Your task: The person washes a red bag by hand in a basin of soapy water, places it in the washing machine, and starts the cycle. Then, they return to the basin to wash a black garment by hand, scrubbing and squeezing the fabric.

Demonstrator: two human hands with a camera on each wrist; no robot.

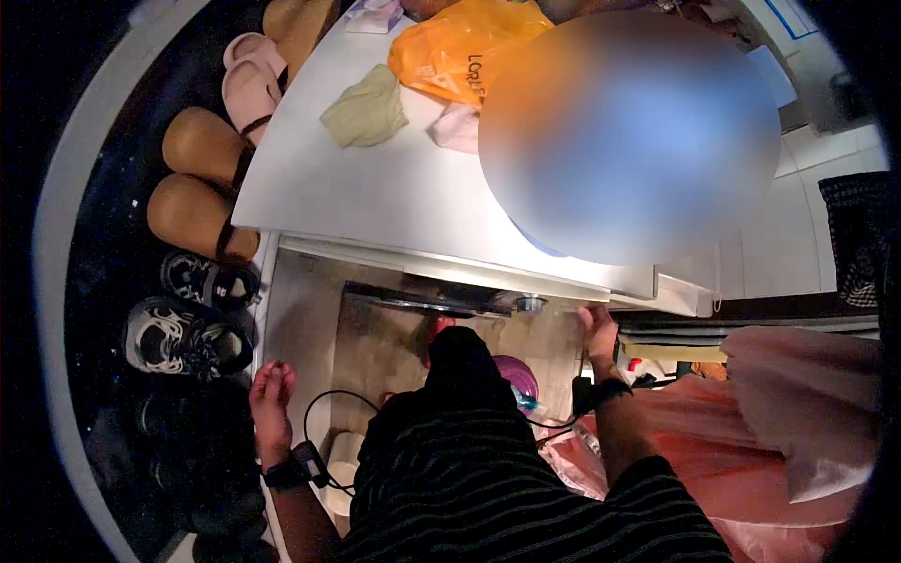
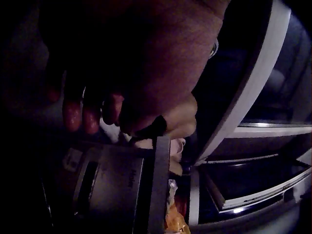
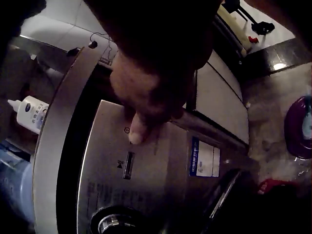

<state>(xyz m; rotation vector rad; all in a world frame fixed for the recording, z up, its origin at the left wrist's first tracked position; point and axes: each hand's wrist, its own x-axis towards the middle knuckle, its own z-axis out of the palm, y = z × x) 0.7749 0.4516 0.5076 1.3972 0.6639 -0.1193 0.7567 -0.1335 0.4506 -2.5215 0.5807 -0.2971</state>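
Note:
In the right wrist view my right hand [image 3: 146,92] reaches down to a silver-grey washing machine [image 3: 161,192], one digit extended with its tip at a small power mark on the control panel. Beside that fingertip are a narrow slot-shaped button [image 3: 128,165] and a round dial [image 3: 117,225]. From the head view, the same hand [image 1: 599,334] is at the right end of the panel, under the white counter's edge. My left hand [image 1: 273,394] hangs at the left side, its fingers loosely bent and holding nothing. In the left wrist view the machine's drawer front [image 2: 114,183] shows dimly below it.
A white counter [image 1: 375,188] above the machine carries an orange bag [image 1: 450,47] and a green cloth [image 1: 366,108]. Shoes [image 1: 160,333] line the left. Pink fabric [image 1: 798,394] hangs at the right. A purple basin [image 1: 515,377] sits on the floor. A blurred patch hides part of the counter.

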